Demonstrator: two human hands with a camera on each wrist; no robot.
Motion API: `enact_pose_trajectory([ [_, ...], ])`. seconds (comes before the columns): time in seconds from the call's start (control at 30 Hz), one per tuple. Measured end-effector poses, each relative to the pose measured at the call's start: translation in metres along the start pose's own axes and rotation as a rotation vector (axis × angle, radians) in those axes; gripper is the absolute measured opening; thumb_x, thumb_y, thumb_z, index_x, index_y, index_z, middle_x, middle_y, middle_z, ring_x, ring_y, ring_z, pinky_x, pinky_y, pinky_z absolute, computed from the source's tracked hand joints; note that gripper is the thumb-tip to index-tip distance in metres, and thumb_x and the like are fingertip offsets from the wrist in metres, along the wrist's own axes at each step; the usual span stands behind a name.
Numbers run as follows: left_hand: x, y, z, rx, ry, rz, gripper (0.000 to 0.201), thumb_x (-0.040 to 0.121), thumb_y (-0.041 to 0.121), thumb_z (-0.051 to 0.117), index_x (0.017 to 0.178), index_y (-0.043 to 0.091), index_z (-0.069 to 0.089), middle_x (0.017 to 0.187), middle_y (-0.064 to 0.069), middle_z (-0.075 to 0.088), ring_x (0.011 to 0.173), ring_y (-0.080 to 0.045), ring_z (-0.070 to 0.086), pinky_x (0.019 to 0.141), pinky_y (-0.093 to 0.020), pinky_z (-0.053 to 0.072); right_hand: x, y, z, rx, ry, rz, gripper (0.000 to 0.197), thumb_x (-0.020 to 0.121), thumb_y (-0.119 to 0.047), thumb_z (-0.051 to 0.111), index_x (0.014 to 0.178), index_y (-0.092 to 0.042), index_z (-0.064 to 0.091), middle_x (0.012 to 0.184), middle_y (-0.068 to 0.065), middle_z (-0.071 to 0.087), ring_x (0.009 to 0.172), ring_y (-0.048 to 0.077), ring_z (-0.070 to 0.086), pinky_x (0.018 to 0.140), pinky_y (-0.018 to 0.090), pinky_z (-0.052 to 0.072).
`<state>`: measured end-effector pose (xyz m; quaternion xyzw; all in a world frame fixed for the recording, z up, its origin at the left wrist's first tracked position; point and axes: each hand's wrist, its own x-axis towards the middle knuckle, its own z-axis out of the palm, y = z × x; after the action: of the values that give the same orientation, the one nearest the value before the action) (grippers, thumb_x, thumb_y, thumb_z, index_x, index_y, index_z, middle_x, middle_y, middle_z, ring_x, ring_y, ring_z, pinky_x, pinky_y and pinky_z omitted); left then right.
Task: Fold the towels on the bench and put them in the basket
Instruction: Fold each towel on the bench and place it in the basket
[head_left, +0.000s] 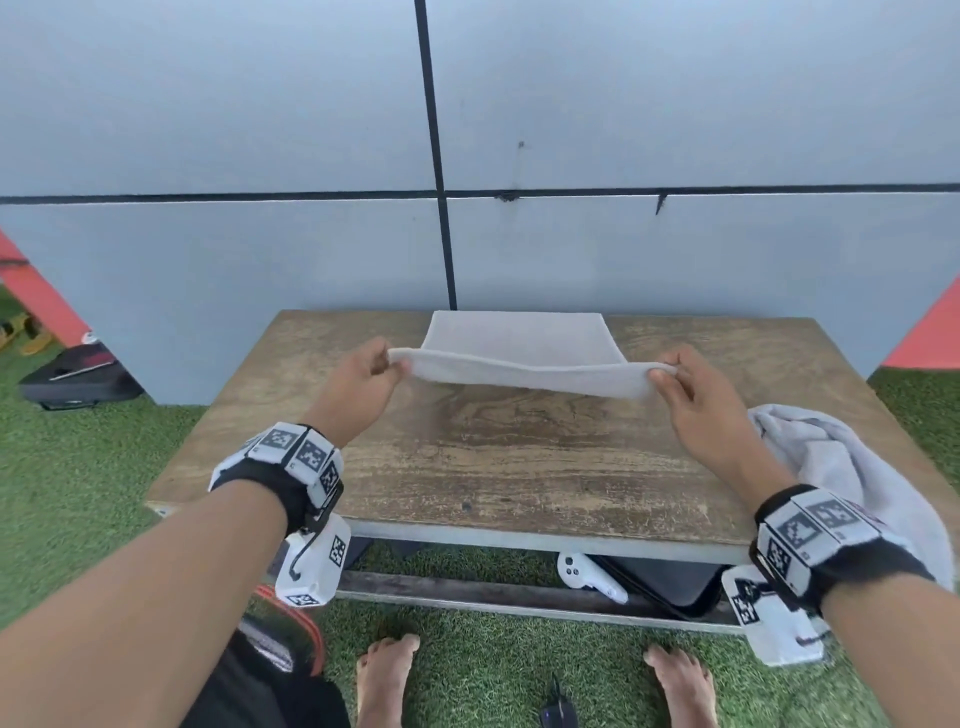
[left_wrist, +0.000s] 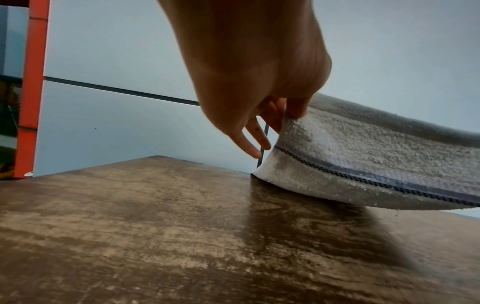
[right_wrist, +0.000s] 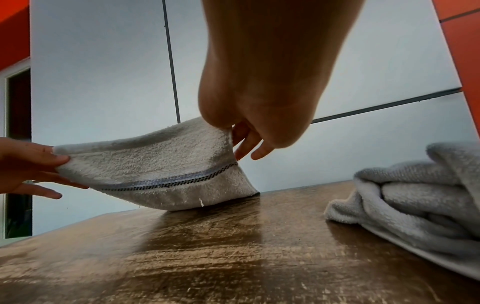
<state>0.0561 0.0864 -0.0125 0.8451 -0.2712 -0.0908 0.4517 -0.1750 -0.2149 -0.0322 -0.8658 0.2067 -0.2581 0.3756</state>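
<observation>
A small white towel (head_left: 524, 358) with a dark stitched band (right_wrist: 171, 182) is stretched between both hands above the wooden bench (head_left: 493, 467). My left hand (head_left: 358, 384) pinches its near left corner and my right hand (head_left: 696, 400) pinches its near right corner. The near edge is lifted and doubled over, while the far part lies flat on the bench by the wall. In the left wrist view the left hand (left_wrist: 265, 98) pinches the towel (left_wrist: 363, 156) with thumb and fingers. In the right wrist view the right hand (right_wrist: 249, 123) does the same. No basket is in view.
A crumpled white towel (head_left: 852, 467) lies on the bench's right edge, also the crumpled towel (right_wrist: 415, 195) close to my right hand. A grey panelled wall (head_left: 260, 130) stands right behind the bench. Under the bench lie a white controller (head_left: 587, 574) and a black case. My bare feet stand on green turf.
</observation>
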Motion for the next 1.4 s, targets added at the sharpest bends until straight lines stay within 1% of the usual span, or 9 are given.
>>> enact_pose_trajectory([
  [0.1, -0.005, 0.016, 0.008, 0.019, 0.081, 0.068, 0.029, 0.102, 0.027, 0.051, 0.089, 0.003, 0.044, 0.07, -0.014, 0.049, 0.05, -0.014, 0.034, 0.049, -0.031, 0.031, -0.003, -0.003, -0.007, -0.011, 0.02, -0.004, 0.01, 0.104, -0.02, 0.048, 0.097, -0.014, 0.05, 0.073, 0.006, 0.055, 0.059, 0.017, 0.046, 0.048, 0.017, 0.036],
  [0.3, -0.019, 0.022, 0.012, 0.099, 0.09, 0.103, 0.027, 0.103, 0.03, 0.047, 0.094, 0.004, 0.051, 0.086, -0.024, 0.065, 0.065, -0.035, 0.055, 0.058, -0.044, 0.045, -0.011, -0.002, -0.021, -0.04, -0.01, 0.02, 0.009, 0.104, -0.031, 0.046, 0.098, -0.026, 0.048, 0.088, 0.015, 0.065, 0.08, 0.037, 0.065, 0.07, 0.043, 0.051],
  [0.43, -0.031, 0.017, 0.01, 0.142, 0.009, 0.126, 0.025, 0.104, 0.026, 0.046, 0.092, 0.005, 0.048, 0.077, -0.021, 0.06, 0.062, -0.028, 0.05, 0.057, -0.039, 0.04, -0.016, -0.011, -0.03, -0.091, -0.187, 0.08, 0.011, 0.105, -0.024, 0.047, 0.097, -0.017, 0.05, 0.092, 0.011, 0.063, 0.079, 0.027, 0.061, 0.061, 0.031, 0.046],
  [0.57, -0.038, 0.002, -0.001, 0.139, -0.206, 0.008, 0.024, 0.103, 0.03, 0.048, 0.105, 0.01, 0.061, 0.094, -0.016, 0.072, 0.081, -0.035, 0.071, 0.071, -0.053, 0.059, -0.029, -0.024, -0.038, 0.006, -0.355, 0.147, 0.022, 0.105, -0.019, 0.046, 0.084, -0.013, 0.048, 0.081, 0.001, 0.058, 0.072, 0.012, 0.057, 0.057, 0.011, 0.045],
  [0.73, -0.05, -0.01, -0.007, -0.017, -0.527, -0.204, 0.024, 0.104, 0.027, 0.051, 0.114, 0.015, 0.069, 0.101, -0.009, 0.074, 0.087, -0.022, 0.071, 0.073, -0.035, 0.057, -0.037, -0.026, -0.043, 0.09, -0.624, 0.301, 0.021, 0.105, -0.022, 0.049, 0.094, -0.005, 0.056, 0.085, 0.011, 0.068, 0.079, 0.023, 0.068, 0.076, 0.044, 0.057],
  [0.83, -0.053, -0.015, -0.012, -0.131, -0.655, -0.302, 0.033, 0.094, 0.039, 0.064, 0.117, 0.016, 0.07, 0.114, -0.02, 0.07, 0.096, -0.031, 0.063, 0.095, -0.056, 0.047, -0.037, -0.033, -0.042, 0.138, -0.714, 0.36, 0.021, 0.104, -0.022, 0.049, 0.094, -0.006, 0.057, 0.078, 0.0, 0.068, 0.07, 0.012, 0.065, 0.062, 0.03, 0.054],
  [1.03, -0.032, -0.014, 0.001, -0.219, -0.329, -0.237, 0.023, 0.104, 0.025, 0.05, 0.115, 0.013, 0.066, 0.106, -0.011, 0.075, 0.092, -0.025, 0.073, 0.077, -0.041, 0.06, -0.013, -0.032, -0.031, 0.11, -0.516, 0.324, 0.02, 0.105, -0.022, 0.048, 0.091, -0.009, 0.055, 0.089, 0.012, 0.073, 0.077, 0.03, 0.072, 0.07, 0.046, 0.061],
  [1.2, 0.002, -0.01, 0.017, -0.171, -0.036, -0.189, 0.019, 0.103, 0.024, 0.051, 0.09, 0.016, 0.063, 0.084, -0.01, 0.07, 0.068, -0.02, 0.065, 0.055, -0.031, 0.053, 0.029, -0.019, -0.013, 0.09, -0.278, 0.309, 0.021, 0.105, -0.02, 0.049, 0.084, -0.015, 0.05, 0.08, 0.013, 0.067, 0.051, 0.012, 0.063, 0.042, 0.022, 0.048],
  [1.4, 0.077, -0.015, 0.03, 0.051, 0.104, -0.164, 0.031, 0.098, 0.034, 0.051, 0.094, 0.004, 0.059, 0.084, -0.019, 0.067, 0.073, -0.035, 0.064, 0.073, -0.053, 0.056, 0.112, 0.006, 0.021, -0.039, -0.15, 0.297, 0.017, 0.103, -0.021, 0.052, 0.101, -0.005, 0.054, 0.086, 0.014, 0.065, 0.05, 0.022, 0.064, 0.042, 0.029, 0.052],
])
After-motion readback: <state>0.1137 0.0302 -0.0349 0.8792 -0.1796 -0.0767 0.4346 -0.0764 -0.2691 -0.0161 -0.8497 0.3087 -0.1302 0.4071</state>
